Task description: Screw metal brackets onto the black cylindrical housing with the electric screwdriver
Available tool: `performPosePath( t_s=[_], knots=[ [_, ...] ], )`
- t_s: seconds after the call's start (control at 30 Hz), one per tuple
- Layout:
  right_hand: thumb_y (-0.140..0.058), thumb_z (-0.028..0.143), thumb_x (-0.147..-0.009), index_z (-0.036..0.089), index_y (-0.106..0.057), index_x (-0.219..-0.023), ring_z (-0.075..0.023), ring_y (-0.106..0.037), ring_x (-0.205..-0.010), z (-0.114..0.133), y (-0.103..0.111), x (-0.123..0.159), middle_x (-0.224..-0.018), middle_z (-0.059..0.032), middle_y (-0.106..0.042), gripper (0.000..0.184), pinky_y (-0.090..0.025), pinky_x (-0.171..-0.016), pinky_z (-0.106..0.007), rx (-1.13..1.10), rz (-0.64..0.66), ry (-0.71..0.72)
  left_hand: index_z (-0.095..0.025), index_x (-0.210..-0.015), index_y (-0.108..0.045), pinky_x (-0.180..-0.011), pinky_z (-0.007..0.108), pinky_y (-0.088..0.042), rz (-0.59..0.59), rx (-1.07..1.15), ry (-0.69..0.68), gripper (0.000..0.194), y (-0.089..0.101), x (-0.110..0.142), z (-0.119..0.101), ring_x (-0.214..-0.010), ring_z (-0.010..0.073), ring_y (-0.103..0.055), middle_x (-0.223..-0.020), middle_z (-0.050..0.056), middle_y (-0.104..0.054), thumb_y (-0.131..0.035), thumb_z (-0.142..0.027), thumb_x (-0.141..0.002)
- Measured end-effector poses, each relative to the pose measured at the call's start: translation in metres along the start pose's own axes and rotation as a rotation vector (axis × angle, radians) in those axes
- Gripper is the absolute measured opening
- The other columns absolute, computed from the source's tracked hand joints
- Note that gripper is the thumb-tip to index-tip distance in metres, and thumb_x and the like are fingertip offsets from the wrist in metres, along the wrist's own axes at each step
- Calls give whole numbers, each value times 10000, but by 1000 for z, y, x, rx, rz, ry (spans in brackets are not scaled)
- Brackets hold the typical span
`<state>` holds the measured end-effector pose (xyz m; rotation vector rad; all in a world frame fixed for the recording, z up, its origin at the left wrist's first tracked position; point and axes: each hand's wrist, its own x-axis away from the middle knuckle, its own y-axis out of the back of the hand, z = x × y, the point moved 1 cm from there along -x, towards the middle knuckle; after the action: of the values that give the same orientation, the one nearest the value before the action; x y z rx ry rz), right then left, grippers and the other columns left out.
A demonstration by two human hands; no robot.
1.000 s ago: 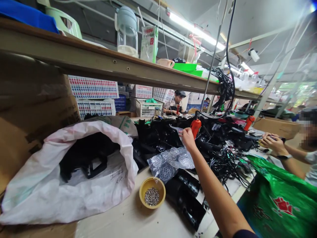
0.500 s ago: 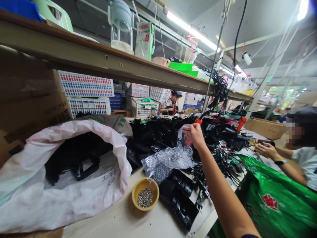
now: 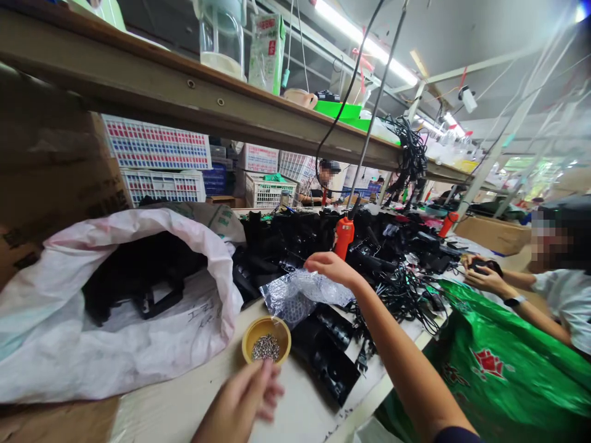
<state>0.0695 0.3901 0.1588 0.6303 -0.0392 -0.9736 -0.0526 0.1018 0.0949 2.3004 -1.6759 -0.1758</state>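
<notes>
My right hand (image 3: pixel 329 266) reaches out over a crumpled sheet of bubble wrap (image 3: pixel 300 294) that lies on black plastic parts (image 3: pixel 323 351); its fingers curl down onto the wrap's top edge. My left hand (image 3: pixel 244 401) has come up at the bottom of the view, fingers loosely apart and blurred, just below a yellow bowl (image 3: pixel 249 337) holding several small metal screws (image 3: pixel 265 348). An orange electric screwdriver (image 3: pixel 343 236) hangs on a cable just beyond my right hand.
A white sack (image 3: pixel 115 344) with black parts inside lies at the left. A green bag (image 3: pixel 498 363) sits at the right. A person's hands (image 3: pixel 482 277) work at the right. Tangled black cables (image 3: pixel 406 289) and parts cover the bench; a shelf (image 3: pixel 184 104) runs overhead.
My right hand has dropped from near the orange screwdriver down onto the bubble wrap. My left hand has come into view near the screw bowl. The screwdriver now hangs free.
</notes>
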Motion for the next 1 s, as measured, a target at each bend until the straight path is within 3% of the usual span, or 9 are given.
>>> performPosePath(
  t_s=[0.07, 0.17, 0.23, 0.33, 0.5, 0.63, 0.77, 0.87, 1.0],
  knots=[
    [-634, 392, -933, 134, -644, -936, -176, -627, -866, -6, 9, 1, -942, -36, -654, 258, -530, -812, -366, 37, -281, -43, -94, -1118, -622, -732, 373, -596, -17, -226, -42, 565, -8, -48, -26, -837, 234, -718, -1007, 167, -726, -205, -462, -1017],
    [-638, 419, -922, 150, -597, -1114, -219, -591, -1015, -15, 24, -5, -1145, -78, -605, 333, -503, -894, -420, 62, -622, -94, -113, -1343, -520, -1038, 496, -458, -134, -447, -163, 499, -19, -108, -55, -1186, 311, -604, -1281, 185, -627, -619, -314, -897],
    [-670, 373, -904, 150, -592, -1125, -207, -603, -970, -21, 32, -12, -1116, -69, -612, 324, -516, -868, -408, 44, -687, -102, -146, -1341, -537, -1098, 583, -378, -172, -580, -204, 577, -25, -133, -62, -1269, 336, -532, -1334, 158, -590, -737, -181, -801],
    [-645, 351, -927, 143, -610, -1036, -155, -608, -802, -29, 41, -16, -944, -27, -627, 237, -535, -761, -343, -23, -688, -60, -151, -1145, -650, -1011, 555, -476, -200, -659, -226, 258, -27, -152, -59, -1128, 276, -621, -1192, 104, -658, -661, -187, -890],
    [-664, 363, -889, 164, -536, -1015, -119, -559, -662, -41, 59, 11, -808, 23, -559, 268, -512, -644, -286, -195, -779, 69, -145, -1068, -666, -927, 452, -549, -270, -530, -391, 178, -15, -171, -53, -1015, 211, -668, -1073, 73, -699, -565, -257, -973],
    [-662, 474, -789, 230, -389, -1002, -147, -593, -656, -38, 81, 36, -783, 44, -524, 424, -537, -637, -313, -337, -914, 129, -137, -1025, -669, -951, 445, -539, -315, -399, -524, 139, -5, -180, -56, -1021, 198, -662, -1070, 69, -696, -547, -159, -961],
    [-620, 539, -749, 264, -303, -1014, -163, -609, -683, -35, 105, 48, -829, 44, -481, 496, -546, -677, -341, -359, -1047, 123, -129, -912, -647, -804, 351, -572, -310, -333, -591, 153, 4, -176, -54, -884, 163, -651, -1005, 51, -646, -521, -48, -882],
    [-646, 538, -685, 263, -305, -977, -151, -550, -629, -46, 111, 51, -798, 56, -440, 527, -516, -652, -343, -297, -1048, 57, -143, -862, -649, -746, 307, -561, -294, -350, -646, 228, 14, -164, -52, -856, 160, -617, -974, 56, -576, -447, -44, -822],
    [-728, 498, -583, 245, -347, -982, -185, -534, -688, -66, 98, 51, -787, 37, -492, 607, -495, -716, -375, -161, -942, -42, -188, -920, -696, -844, 340, -527, -236, -445, -750, 326, 28, -145, -52, -894, 182, -577, -939, 49, -521, -411, -81, -803]
  ],
)
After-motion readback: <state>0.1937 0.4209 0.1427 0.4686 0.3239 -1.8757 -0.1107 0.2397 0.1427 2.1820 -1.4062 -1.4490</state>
